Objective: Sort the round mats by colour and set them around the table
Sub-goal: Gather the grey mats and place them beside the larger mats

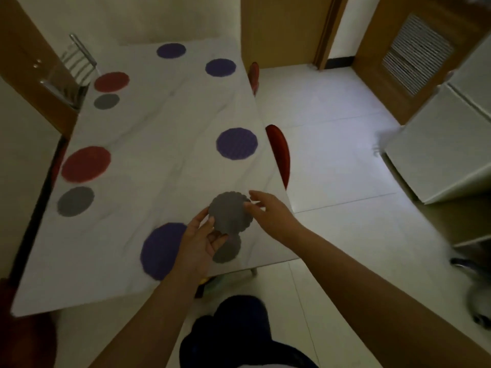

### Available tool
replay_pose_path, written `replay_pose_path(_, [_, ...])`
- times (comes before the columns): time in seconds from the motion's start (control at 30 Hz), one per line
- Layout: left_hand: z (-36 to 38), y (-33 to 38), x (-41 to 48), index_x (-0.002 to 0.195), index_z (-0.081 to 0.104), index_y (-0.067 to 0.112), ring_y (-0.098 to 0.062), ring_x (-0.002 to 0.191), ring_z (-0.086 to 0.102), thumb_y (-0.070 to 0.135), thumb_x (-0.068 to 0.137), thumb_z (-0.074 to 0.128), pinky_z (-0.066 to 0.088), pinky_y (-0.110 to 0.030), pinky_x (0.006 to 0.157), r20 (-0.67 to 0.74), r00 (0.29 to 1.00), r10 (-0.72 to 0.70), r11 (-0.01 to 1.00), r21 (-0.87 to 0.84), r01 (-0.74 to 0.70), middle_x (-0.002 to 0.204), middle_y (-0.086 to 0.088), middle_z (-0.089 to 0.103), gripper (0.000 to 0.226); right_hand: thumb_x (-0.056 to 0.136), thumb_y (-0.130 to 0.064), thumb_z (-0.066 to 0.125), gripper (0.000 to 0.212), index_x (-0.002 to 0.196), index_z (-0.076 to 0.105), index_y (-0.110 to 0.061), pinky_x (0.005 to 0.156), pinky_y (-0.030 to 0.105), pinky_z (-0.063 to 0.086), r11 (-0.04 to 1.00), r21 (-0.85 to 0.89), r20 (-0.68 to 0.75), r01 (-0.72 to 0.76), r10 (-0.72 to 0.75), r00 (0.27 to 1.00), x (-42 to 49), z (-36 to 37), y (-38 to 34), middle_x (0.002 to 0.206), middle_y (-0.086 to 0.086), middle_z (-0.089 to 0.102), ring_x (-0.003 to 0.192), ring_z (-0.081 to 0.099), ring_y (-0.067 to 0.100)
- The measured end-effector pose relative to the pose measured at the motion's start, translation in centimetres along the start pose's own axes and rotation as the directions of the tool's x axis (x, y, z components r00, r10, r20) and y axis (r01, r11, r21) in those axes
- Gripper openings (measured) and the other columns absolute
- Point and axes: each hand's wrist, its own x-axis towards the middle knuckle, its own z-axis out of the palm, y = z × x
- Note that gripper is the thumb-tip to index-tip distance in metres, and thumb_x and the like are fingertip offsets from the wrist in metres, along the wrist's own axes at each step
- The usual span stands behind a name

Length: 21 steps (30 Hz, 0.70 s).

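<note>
Two hands meet over the near right corner of the white table (159, 115) in the head view. The left hand (199, 243) holds a grey mat (229, 215) up off the table. Its thumb lies on top of the mat's near left edge, and its fingers (216, 239) curl in under the mat. The right hand (268, 212) is at the mat's right edge. One finger sticks out straight past the rim and the thumb tip touches the rim. It is too blurry to tell if this hand pinches the mat or only touches it.

A second grey mat (227, 251) peeks out just below the left fingers. Part of it is hidden, and I cannot tell if it lies on the table or is held too. Just beside it lies a big purple mat (162, 251), with its right side hidden behind the left hand.

Another purple mat (236, 143) lies near the right edge, well apart from the hands. On the left side a red mat (86, 163) lies with a small grey mat (75, 201) near it. More mats lie at the far end, dim and fuzzy. A red chair (279, 152) pokes out past the right edge, mostly hidden by the table
</note>
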Motion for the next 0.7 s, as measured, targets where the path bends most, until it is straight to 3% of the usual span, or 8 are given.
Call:
replay_pose_path(0.1, [3.8,-1.9,1.3,0.124,0.056,0.017,-0.022,0.090,0.073,0.016,0.094,0.055,0.059,-0.031,0.065,0.033,0.999,-0.023,1.000,0.007,0.023,0.109,-0.008,0.071,0.030,0.094,-0.037,0.047,0.043,0.131,0.048,-0.015,0.093,0.029,0.039,1.000,-0.021,-0.007,0.005,-0.005,1.000,0.2,-2.7,1.1,0.133,0.009,0.053,0.120,0.052,0.024])
replay_pose_path(0.23, [7.9,-3.4,3.9,0.121,0.059,0.018,-0.024,0.094,0.072,0.017,0.092,0.058,0.059,-0.032,0.067,0.025,1.000,-0.016,1.000,-0.002,0.016,0.109,-0.008,0.073,0.029,0.094,-0.033,0.049,0.051,0.139,0.038,-0.013,0.104,0.036,0.038,0.996,-0.014,-0.012,-0.083,0.083,0.997,2.3,-6.5,3.4,0.143,0.010,0.042,0.129,0.045,0.027])
replay_pose_path(0.33, [11.0,-4.1,7.0,0.116,0.061,0.020,-0.024,0.094,0.072,0.016,0.091,0.059,0.059,-0.031,0.066,-0.014,1.000,0.005,1.000,-0.015,-0.005,0.105,-0.004,0.075,0.025,0.094,-0.028,0.050,0.039,0.130,0.049,-0.014,0.094,0.026,0.041,0.999,-0.037,-0.006,-0.036,0.036,0.999,5.7,-9.3,5.4,0.132,0.009,0.049,0.120,0.052,0.025])
replay_pose_path(0.53, [16.7,-4.3,11.9,0.117,0.060,0.023,-0.024,0.095,0.072,0.020,0.085,0.063,0.059,-0.032,0.066,-0.168,0.980,0.104,0.987,-0.104,-0.123,0.105,-0.003,0.075,0.032,0.091,-0.022,0.057,0.031,0.121,0.052,-0.017,0.090,0.029,0.050,0.998,0.059,0.118,0.024,-0.030,0.993,14.0,-14.8,5.6,0.118,0.002,0.057,0.101,0.056,0.013])
replay_pose_path(0.7, [19.7,-3.9,13.6,0.117,0.059,0.021,-0.021,0.092,0.073,0.017,0.092,0.059,0.059,-0.030,0.064,-0.291,0.947,0.134,0.969,-0.162,-0.186,0.099,0.000,0.077,0.026,0.088,-0.023,0.061,0.024,0.112,0.055,-0.021,0.070,0.013,0.044,0.997,0.043,0.226,0.058,-0.067,0.972,18.6,-18.0,5.6,0.094,-0.011,0.059,0.083,0.058,0.003])
